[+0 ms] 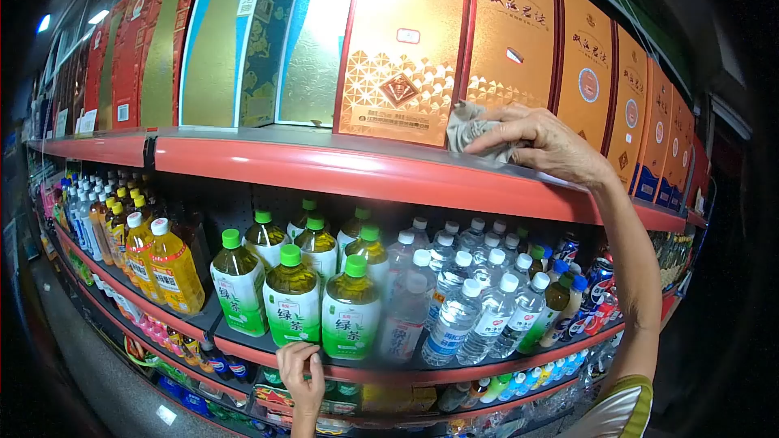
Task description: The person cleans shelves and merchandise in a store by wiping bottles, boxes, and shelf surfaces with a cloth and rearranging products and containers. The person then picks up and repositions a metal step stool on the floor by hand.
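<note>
My right hand (552, 142) is closed on a crumpled grey cloth (471, 131), pressing it to the top shelf (357, 164) close to its red front edge. Right behind the cloth stands an orange-gold box (511, 40), with another gold box (406, 32) to its left. Lower down, my left hand (302, 377) has its fingers curled over the red edge of the shelf below (357, 369). Just above those fingers is a green tea bottle (294, 304) with a green cap, one of several in a group.
Red and gold boxes (122, 57) line the upper left. Clear water bottles (454, 320) fill the lower shelf's right half, and orange-yellow drink bottles (174, 268) stand at left. Further shelves of bottles lie below. Grey floor (105, 357) shows at lower left.
</note>
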The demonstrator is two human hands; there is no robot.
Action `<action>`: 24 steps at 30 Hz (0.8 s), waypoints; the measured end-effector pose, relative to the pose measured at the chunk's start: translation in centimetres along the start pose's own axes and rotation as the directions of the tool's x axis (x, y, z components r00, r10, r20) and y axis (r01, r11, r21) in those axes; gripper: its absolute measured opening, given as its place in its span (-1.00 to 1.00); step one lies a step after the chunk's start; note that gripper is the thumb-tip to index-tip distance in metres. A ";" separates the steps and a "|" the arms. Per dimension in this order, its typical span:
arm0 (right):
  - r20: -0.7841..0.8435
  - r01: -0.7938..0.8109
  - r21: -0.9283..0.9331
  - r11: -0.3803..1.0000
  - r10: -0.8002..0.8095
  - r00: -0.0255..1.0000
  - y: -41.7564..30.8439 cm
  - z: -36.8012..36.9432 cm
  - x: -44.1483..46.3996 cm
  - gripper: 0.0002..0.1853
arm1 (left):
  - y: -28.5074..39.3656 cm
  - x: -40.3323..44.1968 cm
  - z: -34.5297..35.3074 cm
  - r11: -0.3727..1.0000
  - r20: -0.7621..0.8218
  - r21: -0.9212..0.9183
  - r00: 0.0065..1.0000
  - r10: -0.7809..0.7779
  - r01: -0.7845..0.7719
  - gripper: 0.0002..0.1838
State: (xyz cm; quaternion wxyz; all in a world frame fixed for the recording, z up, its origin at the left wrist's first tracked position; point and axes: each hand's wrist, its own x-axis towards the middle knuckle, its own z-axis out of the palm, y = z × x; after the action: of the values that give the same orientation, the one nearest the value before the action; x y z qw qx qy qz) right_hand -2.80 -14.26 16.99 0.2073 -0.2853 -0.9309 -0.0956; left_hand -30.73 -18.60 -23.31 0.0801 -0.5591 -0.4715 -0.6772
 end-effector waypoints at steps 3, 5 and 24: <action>0.072 -0.094 0.168 0.981 0.082 0.994 -0.9 -1.6 1.3 -0.37 | -1.4 -0.8 -0.2 0.994 0.077 0.053 0.993 0.087 -0.091 -0.88; -0.141 0.188 0.082 0.979 -0.175 0.974 -0.7 -2.4 2.8 -0.37 | -1.8 -1.0 -0.4 0.992 0.108 0.058 0.988 0.107 -0.113 -0.88; -0.837 -0.434 -0.540 0.721 -0.403 0.371 2.4 -5.9 6.3 -0.52 | -5.1 -1.6 -0.8 0.957 0.289 0.055 0.922 0.258 -0.285 -0.75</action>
State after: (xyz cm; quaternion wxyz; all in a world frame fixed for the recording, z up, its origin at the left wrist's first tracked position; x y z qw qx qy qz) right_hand -4.18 -10.99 25.17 0.5697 -0.2444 -0.5330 -0.5759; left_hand -33.94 -17.10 -27.36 0.1324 -0.7044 -0.4280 -0.5506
